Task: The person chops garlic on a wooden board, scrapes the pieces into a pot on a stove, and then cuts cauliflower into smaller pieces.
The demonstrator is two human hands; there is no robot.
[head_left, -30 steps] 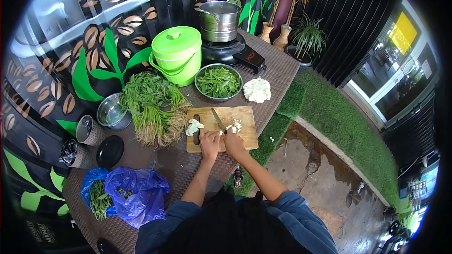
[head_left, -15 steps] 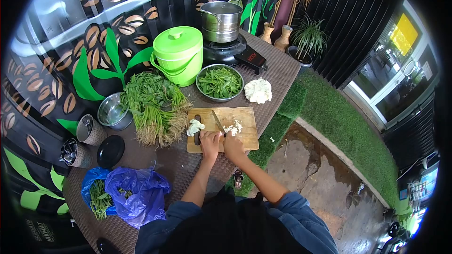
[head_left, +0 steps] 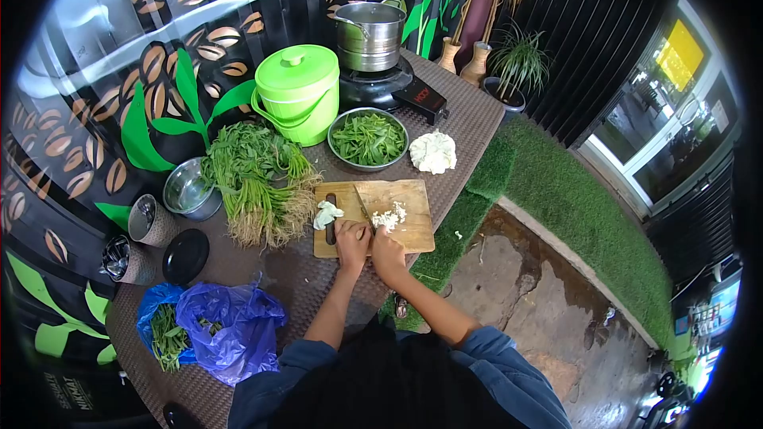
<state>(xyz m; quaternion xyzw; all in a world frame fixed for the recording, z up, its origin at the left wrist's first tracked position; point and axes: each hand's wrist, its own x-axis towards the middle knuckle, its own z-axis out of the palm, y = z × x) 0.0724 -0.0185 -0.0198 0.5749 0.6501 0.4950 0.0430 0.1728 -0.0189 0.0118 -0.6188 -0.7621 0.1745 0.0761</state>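
My right hand (head_left: 389, 256) is closed round the handle of a knife (head_left: 362, 202), whose blade points away from me over the wooden cutting board (head_left: 415, 232). Close beside it, my left hand (head_left: 352, 245) rests on the board with its fingers curled down at the blade's left side. What those fingers press on is hidden. Finely chopped white bits (head_left: 391, 216) lie to the right of the blade. A pale green-white piece (head_left: 327, 214) sits at the board's left, by its dark handle slot.
Behind the board stand a bowl of cut greens (head_left: 369, 140), a lumpy white cauliflower-like heap (head_left: 433, 152), a green lidded bucket (head_left: 297, 95) and a pot (head_left: 368, 36) on a stove. Rooted greens (head_left: 258, 179) lie left. Nearer are an empty metal bowl (head_left: 192, 188) and a purple bag (head_left: 230, 330).
My right hand and the knife have shifted slightly left, closer to my left hand. The whole view has also moved a little. My left hand stays in about the same place on the board.
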